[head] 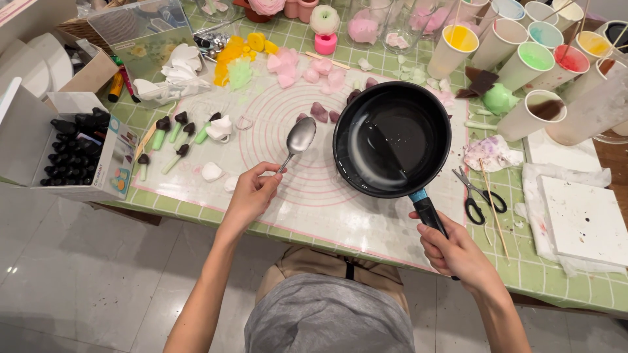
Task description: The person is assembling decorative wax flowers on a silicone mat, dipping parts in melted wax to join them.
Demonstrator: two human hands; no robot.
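Right hand [458, 252] clamped on pan [392, 138] handle, pan over mat [307, 196]; left hand [252, 195] pinching spoon [297, 140]. Spill risk if tilted (dark liquid inside), petals [319, 111] just beside.

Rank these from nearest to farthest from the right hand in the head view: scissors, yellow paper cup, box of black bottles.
From the right hand:
1. Scissors, just above it, right of the pan.
2. Yellow paper cup, far edge of the table.
3. Box of black bottles, far left end.

Green-checked table [575, 287], pale tiled floor [78, 261]
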